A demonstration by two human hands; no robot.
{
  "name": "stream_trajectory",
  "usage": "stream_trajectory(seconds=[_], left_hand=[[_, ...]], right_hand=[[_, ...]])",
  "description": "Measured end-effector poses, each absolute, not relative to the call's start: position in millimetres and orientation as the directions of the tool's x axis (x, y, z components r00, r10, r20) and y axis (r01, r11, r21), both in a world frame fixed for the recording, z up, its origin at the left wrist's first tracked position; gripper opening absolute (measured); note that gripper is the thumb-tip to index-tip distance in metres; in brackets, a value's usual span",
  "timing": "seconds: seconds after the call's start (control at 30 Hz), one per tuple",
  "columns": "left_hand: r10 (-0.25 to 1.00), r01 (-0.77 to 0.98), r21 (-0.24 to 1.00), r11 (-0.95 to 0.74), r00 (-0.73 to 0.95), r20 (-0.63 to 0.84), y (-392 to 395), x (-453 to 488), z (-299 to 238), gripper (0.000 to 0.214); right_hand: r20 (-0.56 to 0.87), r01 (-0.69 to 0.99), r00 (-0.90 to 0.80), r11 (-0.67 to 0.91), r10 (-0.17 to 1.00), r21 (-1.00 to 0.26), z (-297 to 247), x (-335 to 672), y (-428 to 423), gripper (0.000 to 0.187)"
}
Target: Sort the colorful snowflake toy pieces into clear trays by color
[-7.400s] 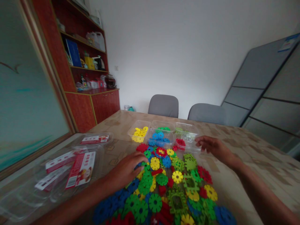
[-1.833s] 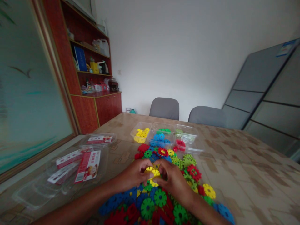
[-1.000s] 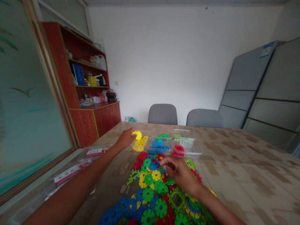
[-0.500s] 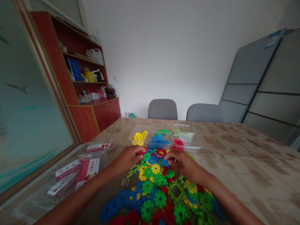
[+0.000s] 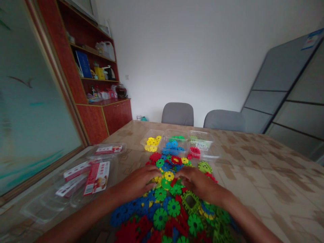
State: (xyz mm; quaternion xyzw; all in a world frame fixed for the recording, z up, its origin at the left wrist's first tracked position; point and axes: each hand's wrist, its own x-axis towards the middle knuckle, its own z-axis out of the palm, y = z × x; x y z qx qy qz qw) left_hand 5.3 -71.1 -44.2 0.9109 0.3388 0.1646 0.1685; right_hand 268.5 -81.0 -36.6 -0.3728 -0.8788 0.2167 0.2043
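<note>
A pile of flat gear-shaped plastic pieces (image 5: 174,209) in red, blue, green and yellow covers the table in front of me. My left hand (image 5: 138,182) lies on the pile's left side, fingers loosely bent, tips beside a yellow gear (image 5: 169,176). My right hand (image 5: 199,184) lies on the right side, fingers stretched toward the same gear, and neither hand lifts a piece. Beyond the pile stand clear tubs: one with yellow pieces (image 5: 152,144), one with blue pieces (image 5: 173,147), one with red pieces (image 5: 195,151) and one with green pieces (image 5: 177,137).
Clear plastic lids with red labels (image 5: 95,175) lie on the table (image 5: 265,179) to my left. Two grey chairs (image 5: 177,114) stand at the far edge. A red wooden cabinet (image 5: 106,114) with shelves is at the back left, and grey panels (image 5: 291,94) lean on the right.
Both hands have drawn back toward me along the pile and closed in on the yellow gear. One second ago my left hand was out at the yellow tub.
</note>
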Motion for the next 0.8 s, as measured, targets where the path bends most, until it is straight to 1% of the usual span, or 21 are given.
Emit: stream_trajectory(seconds=[0.1, 0.17, 0.23, 0.3, 0.37, 0.43, 0.5, 0.53, 0.63, 0.7, 0.73, 0.8], left_hand=[[0.629, 0.526, 0.411, -0.745, 0.759, 0.169, -76, 8, -42, 0.018], [0.587, 0.491, 0.427, -0.759, 0.801, 0.123, -79, 9, -44, 0.025], [0.578, 0.492, 0.427, -0.759, 0.811, 0.092, -81, 10, -46, 0.035], [0.590, 0.504, 0.421, -0.754, 0.802, 0.098, -82, 11, -48, 0.039], [0.593, 0.501, 0.417, -0.758, 0.797, 0.120, -82, 11, -50, 0.038], [0.590, 0.500, 0.405, -0.766, 0.796, 0.132, -82, 11, -51, 0.034], [0.590, 0.512, 0.372, -0.774, 0.797, 0.130, -82, 11, -52, 0.030], [0.589, 0.520, 0.349, -0.780, 0.798, 0.126, -83, 12, -52, 0.030], [0.567, 0.513, 0.298, -0.805, 0.812, 0.135, -83, 14, -53, 0.025], [0.563, 0.508, 0.290, -0.811, 0.813, 0.151, -82, 17, -50, 0.009], [0.570, 0.511, 0.293, -0.808, 0.805, 0.164, -82, 17, -47, 0.007], [0.595, 0.523, 0.320, -0.790, 0.780, 0.193, -81, 18, -39, 0.019]], right_hand=[[0.191, 0.580, -0.643, 0.635, 0.741, -0.511, -33, 265, -84, 0.022], [0.181, 0.603, -0.647, 0.643, 0.740, -0.473, -34, 260, -87, 0.018], [0.161, 0.657, -0.637, 0.639, 0.754, -0.400, -37, 254, -90, 0.014], [0.131, 0.727, -0.609, 0.617, 0.782, -0.303, -39, 248, -92, 0.010], [0.103, 0.777, -0.580, 0.587, 0.808, -0.229, -40, 244, -92, 0.010], [0.086, 0.798, -0.563, 0.567, 0.822, -0.205, -40, 243, -92, 0.014], [0.081, 0.798, -0.556, 0.558, 0.827, -0.229, -41, 244, -91, 0.014], [0.086, 0.789, -0.555, 0.556, 0.827, -0.261, -42, 244, -90, 0.013], [0.139, 0.717, -0.538, 0.539, 0.831, -0.442, -48, 247, -88, 0.010], [0.166, 0.653, -0.525, 0.520, 0.835, -0.551, -52, 248, -86, 0.013], [0.166, 0.626, -0.525, 0.511, 0.835, -0.589, -53, 249, -85, 0.013], [0.148, 0.585, -0.541, 0.497, 0.828, -0.641, -53, 251, -83, 0.010]])
